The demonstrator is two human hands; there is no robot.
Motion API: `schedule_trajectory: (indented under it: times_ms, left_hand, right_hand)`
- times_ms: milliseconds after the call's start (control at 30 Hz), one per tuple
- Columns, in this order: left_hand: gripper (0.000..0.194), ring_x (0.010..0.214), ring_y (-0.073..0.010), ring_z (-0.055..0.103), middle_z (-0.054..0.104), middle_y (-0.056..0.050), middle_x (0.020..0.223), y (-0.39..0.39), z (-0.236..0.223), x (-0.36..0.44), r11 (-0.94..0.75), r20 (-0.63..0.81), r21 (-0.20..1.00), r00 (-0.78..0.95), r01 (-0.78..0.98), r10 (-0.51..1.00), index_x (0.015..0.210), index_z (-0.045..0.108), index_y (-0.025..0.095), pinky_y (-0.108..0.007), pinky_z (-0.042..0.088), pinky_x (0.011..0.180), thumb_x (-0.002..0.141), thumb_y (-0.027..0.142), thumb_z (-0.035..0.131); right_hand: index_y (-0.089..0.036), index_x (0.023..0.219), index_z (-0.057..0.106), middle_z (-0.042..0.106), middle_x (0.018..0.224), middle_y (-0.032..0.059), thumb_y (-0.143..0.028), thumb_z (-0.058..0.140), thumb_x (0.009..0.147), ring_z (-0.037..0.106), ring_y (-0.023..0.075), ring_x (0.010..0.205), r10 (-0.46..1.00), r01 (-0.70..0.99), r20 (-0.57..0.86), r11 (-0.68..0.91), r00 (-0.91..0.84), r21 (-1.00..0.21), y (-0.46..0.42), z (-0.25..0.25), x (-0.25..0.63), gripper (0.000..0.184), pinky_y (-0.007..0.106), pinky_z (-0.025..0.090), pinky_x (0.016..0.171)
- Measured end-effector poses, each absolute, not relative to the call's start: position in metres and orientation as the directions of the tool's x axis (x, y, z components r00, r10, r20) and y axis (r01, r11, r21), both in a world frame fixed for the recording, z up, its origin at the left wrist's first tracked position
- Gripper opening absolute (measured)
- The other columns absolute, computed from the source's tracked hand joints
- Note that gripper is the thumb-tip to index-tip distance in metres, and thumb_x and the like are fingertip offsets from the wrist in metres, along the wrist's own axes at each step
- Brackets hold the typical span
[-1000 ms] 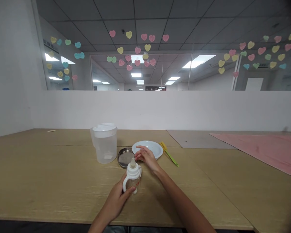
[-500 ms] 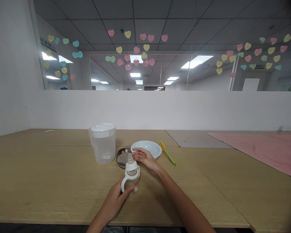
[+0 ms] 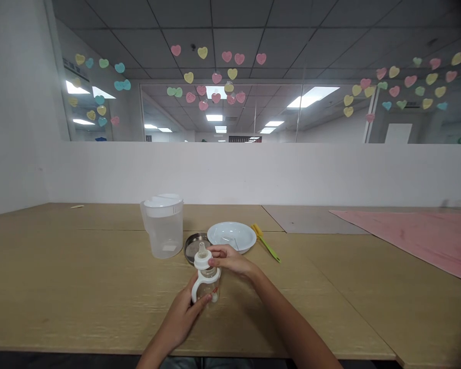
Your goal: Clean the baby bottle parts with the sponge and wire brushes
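My left hand (image 3: 182, 312) grips a clear baby bottle (image 3: 208, 288) low on its body, with the fingers around the white handles. The bottle stands slightly tilted, and its white collar (image 3: 202, 260) and pale silicone nipple (image 3: 202, 250) point up. My right hand (image 3: 229, 259) reaches across from the right, its fingertips closed on the collar. Just behind the hands lies a round steel lid or dish (image 3: 194, 247), partly hidden by the bottle. A white plate (image 3: 230, 236) sits close behind my right hand.
A plastic pitcher with a white lid (image 3: 163, 230) stands left of the steel dish. A yellow-and-green spatula (image 3: 266, 245) lies right of the plate on the wooden table (image 3: 80, 271). A pink mat (image 3: 407, 238) covers the far right. A white partition (image 3: 230, 174) runs along the back.
My right hand has moved left from the plate's edge onto the bottle collar. The bottle now tilts a little more to the left, and more of the plate shows.
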State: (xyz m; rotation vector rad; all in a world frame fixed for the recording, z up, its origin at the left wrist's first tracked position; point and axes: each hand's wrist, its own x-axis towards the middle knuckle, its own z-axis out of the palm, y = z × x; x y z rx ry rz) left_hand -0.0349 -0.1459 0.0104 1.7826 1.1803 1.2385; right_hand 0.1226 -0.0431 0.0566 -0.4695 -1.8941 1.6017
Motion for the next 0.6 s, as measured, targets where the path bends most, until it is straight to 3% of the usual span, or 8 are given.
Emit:
schedule_trajectory:
  times_ms: [133, 367, 600]
  left_hand:
    - [0.059, 0.122, -0.0246, 0.04, 0.045, -0.007, 0.133, -0.144, 0.007, -0.037, -0.371, 0.34, 0.868, 0.149, 0.331, 0.929, 0.131, 0.04, 0.017, -0.036, 0.025, 0.105, 0.08, 0.044, 0.051]
    - [0.063, 0.126, -0.0255, 0.034, 0.042, -0.009, 0.135, -0.145, 0.007, -0.037, -0.375, 0.343, 0.867, 0.152, 0.328, 0.927, 0.134, 0.034, 0.016, -0.037, 0.021, 0.107, 0.08, 0.043, 0.051]
    - [0.061, 0.128, -0.0249, 0.032, 0.042, -0.008, 0.136, -0.145, 0.008, -0.037, -0.383, 0.347, 0.871, 0.168, 0.309, 0.923, 0.133, 0.036, 0.018, -0.039, 0.02, 0.108, 0.08, 0.043, 0.052]
  right_hand:
    - [-0.017, 0.109, 0.06, 0.062, 0.106, 0.0067, -0.032, 0.072, 0.065, 0.057, 0.018, 0.094, 0.689, -0.204, 0.277, 0.188, -0.67, -0.961, -0.045, 0.059, 0.122, 0.049, 0.031, 0.041, 0.085]
    - [-0.015, 0.1, 0.061, 0.064, 0.084, 0.0042, -0.034, 0.072, 0.065, 0.057, 0.012, 0.066, 0.781, -0.456, 0.365, 0.116, -0.507, -0.882, -0.04, 0.064, 0.123, 0.042, 0.028, 0.045, 0.071]
    - [-0.02, 0.084, 0.059, 0.062, 0.082, 0.0006, -0.035, 0.074, 0.061, 0.057, 0.0115, 0.066, 0.891, -0.676, 0.402, 0.163, -0.212, -0.719, -0.027, 0.074, 0.137, 0.031, 0.029, 0.047, 0.074]
